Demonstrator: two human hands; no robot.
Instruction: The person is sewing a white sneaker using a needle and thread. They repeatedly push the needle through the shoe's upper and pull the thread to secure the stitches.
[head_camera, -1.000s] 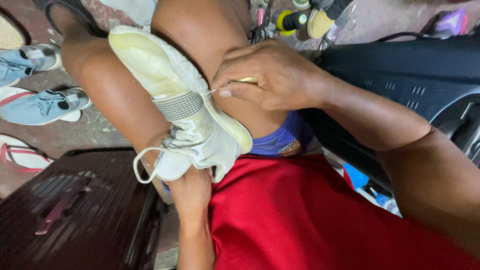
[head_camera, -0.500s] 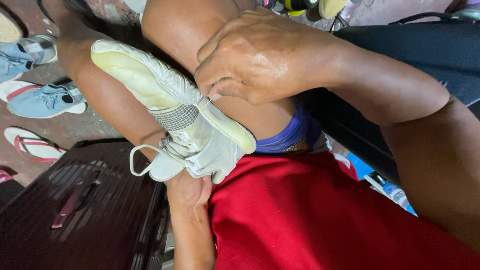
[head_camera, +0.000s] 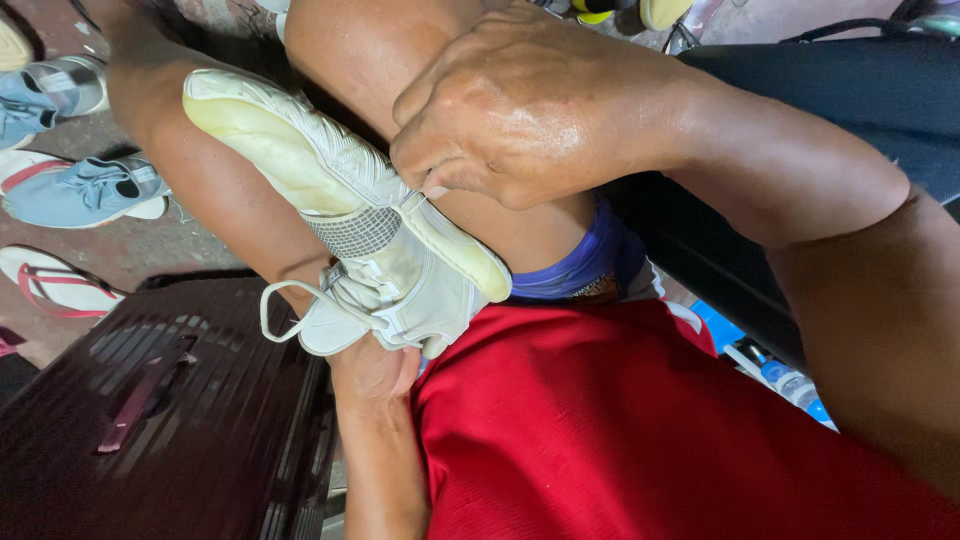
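In the head view, a white sneaker (head_camera: 370, 240) is lying tilted across the person's bare thighs, sole edge turned up toward the camera and toe pointing up and to the left. It looks braced there so that the seam between upper and sole faces the working hand. The left hand (head_camera: 375, 370) is gripping the shoe from beneath at its heel end, just above the red shirt (head_camera: 640, 430); its fingers are hidden under the shoe, apparently wrapped around it to keep it from turning. The right hand (head_camera: 520, 110) is pressing down onto the sole edge near the grey mesh panel, its fingers (head_camera: 425, 170) pinching tight on something too small to make out, perhaps a needle or thread. A loose white lace (head_camera: 285, 300) is looping out to the left of the shoe.

A dark maroon hard case (head_camera: 150, 410) is sitting shut on the floor at lower left, so its contents are not showing. Beside it, light blue sneakers (head_camera: 95, 190) and a red-strapped sandal (head_camera: 50, 280) are lying on the floor. A black bag (head_camera: 860, 90) is resting at upper right, apparently closed.
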